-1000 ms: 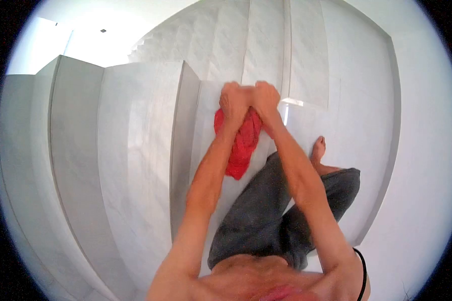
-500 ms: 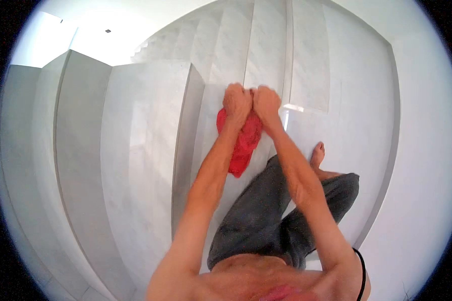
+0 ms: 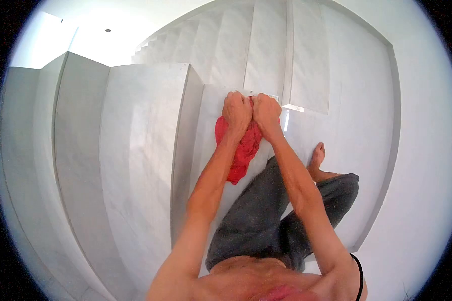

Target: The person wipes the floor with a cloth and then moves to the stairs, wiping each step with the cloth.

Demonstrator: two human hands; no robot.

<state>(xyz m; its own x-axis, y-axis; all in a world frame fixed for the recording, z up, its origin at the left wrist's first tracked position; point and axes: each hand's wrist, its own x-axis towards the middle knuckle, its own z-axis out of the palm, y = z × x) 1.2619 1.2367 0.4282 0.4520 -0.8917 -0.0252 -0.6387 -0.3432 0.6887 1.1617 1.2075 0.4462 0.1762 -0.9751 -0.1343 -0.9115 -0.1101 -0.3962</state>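
Note:
A crumpled red cloth (image 3: 243, 154) hangs from my two hands, which are side by side near the middle of the view. My left hand (image 3: 237, 109) is closed around its upper left part, knuckles facing away from me. Close beside it, my right hand (image 3: 267, 111) grips the cloth's upper right part. The lower end of the cloth tapers down between my forearms, over the pale step. What lies inside my fists is hidden.
Pale stone stairs (image 3: 268, 45) rise beyond my hands. Larger grey-white steps (image 3: 140, 135) stand on the left. My bare foot (image 3: 317, 155) and dark trousers (image 3: 251, 215) are below, with a white wall (image 3: 417, 150) on the right.
Both fists have moved slightly down toward me, still side by side. The lower end of the red cloth hangs a little lower.

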